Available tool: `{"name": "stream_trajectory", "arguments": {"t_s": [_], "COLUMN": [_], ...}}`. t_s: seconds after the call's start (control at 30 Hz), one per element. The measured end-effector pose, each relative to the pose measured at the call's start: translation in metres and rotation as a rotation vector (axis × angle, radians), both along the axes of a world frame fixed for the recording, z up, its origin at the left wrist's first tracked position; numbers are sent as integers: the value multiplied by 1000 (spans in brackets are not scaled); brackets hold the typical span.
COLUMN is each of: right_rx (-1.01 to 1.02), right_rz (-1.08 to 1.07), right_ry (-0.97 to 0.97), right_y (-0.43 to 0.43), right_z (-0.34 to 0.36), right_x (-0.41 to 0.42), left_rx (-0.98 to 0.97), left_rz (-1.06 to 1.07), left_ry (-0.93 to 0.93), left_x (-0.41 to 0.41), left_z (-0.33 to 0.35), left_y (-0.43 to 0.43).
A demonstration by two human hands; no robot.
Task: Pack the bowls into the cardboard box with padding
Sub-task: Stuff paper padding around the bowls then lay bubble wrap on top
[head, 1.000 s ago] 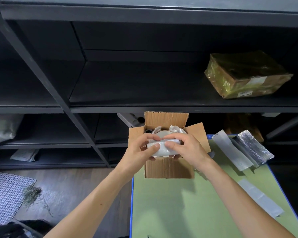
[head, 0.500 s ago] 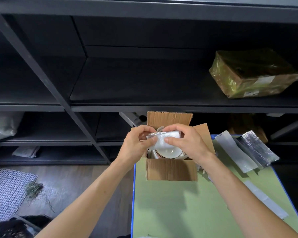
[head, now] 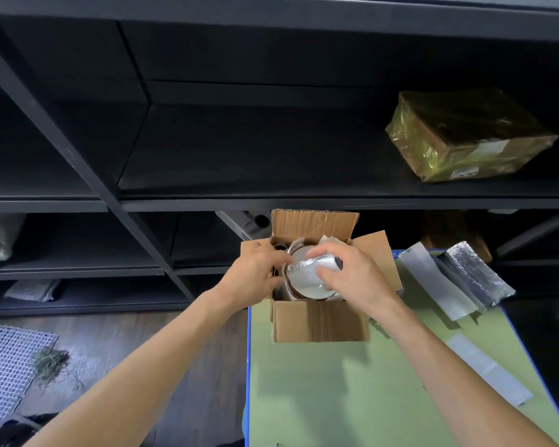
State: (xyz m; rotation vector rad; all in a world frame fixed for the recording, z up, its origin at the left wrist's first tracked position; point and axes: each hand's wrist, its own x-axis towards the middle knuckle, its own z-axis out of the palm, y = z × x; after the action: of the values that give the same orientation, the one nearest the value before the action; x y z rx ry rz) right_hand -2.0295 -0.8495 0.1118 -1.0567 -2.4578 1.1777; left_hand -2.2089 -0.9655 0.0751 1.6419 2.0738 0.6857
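On the floor at far left lies a mesh mat (head: 4, 359), well apart from the work. The left hand (head: 255, 275) reaches over the left flap of the box (head: 320, 324). Its fingertips meet the left end of the folded foil pad (head: 310, 264), but blur hides whether they pinch it. A second ago both hands held that pad low at the near rim. Half a second ago it was raised toward the far flap. Now it lies across the top of the bowl (head: 307, 283), which sits inside the box among paper wrapping. The right hand (head: 346, 279) grasps the pad from above, fingers curled over its right end. The pad seems to be going in as a top layer, so this bowl looks nearly cushioned. More padding sheets (head: 449, 279) wait on the green counter (head: 336, 398) to the right, and a wrapped parcel (head: 465, 137) sits on the shelf (head: 271, 188) above.
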Motion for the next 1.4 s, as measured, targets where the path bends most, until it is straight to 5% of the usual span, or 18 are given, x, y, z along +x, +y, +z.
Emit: {"name": "stream_trajectory", "arguments": {"t_s": [0.23, 0.5, 0.97, 1.4], "right_rx": [74, 100, 493, 524], "right_rz": [43, 148, 282, 402], "right_ry": [-36, -47, -226, -398], "right_y": [-20, -31, -43, -40], "right_z": [-2, 1, 1, -5], "right_x": [1, -5, -36, -44], "left_rx": [-146, -165, -216, -226], "left_rz": [-226, -355, -367, -362], "left_ry": [369, 166, 128, 104], "left_x": [-5, -27, -24, -31], "left_z": [-5, 3, 4, -2], "left_y": [25, 35, 38, 39]}}
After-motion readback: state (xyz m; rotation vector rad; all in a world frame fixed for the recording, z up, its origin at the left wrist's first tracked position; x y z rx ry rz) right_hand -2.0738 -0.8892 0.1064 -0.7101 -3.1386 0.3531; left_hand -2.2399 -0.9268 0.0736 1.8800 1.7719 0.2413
